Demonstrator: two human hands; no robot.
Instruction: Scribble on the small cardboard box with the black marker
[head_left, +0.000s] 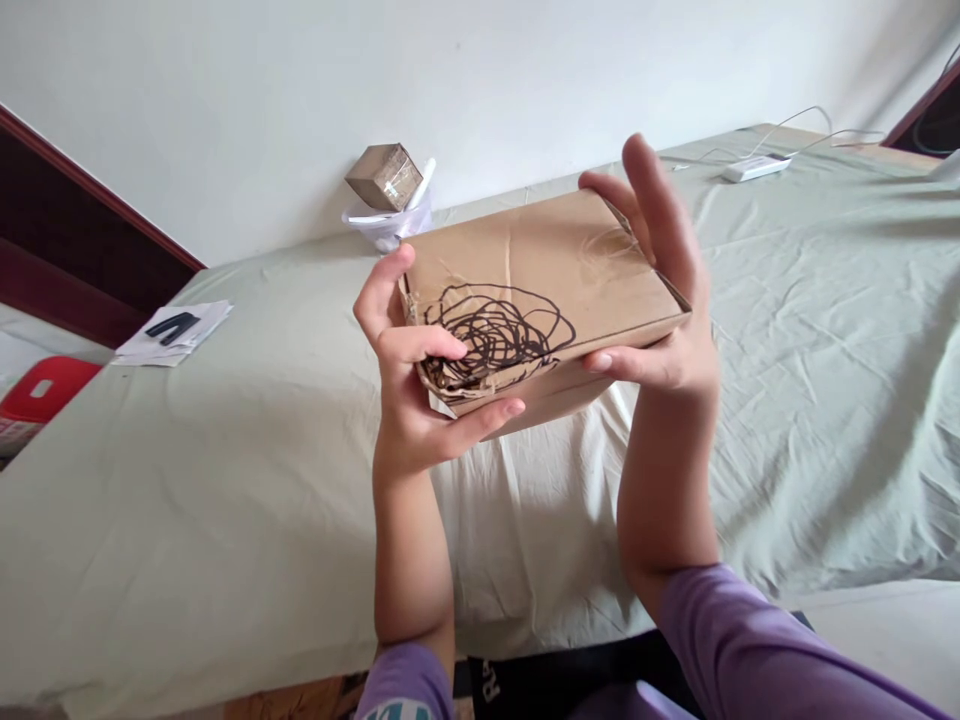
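A flat brown cardboard box [536,285] with a black scribble on its top is held up above the bed. My left hand [409,375] grips its left end, thumb on top and fingers curled under and round the edge. My right hand [664,300] holds the right end, thumb underneath at the front edge and fingers raised along the far side, slightly blurred. Both purple sleeves show at the bottom.
A bed with a pale green sheet [187,480] fills the view. By the wall sit a small brown box [384,176] on a white plastic bag, papers with a black object [174,330] at left, a white power strip [754,168] at right, and a red item [37,390].
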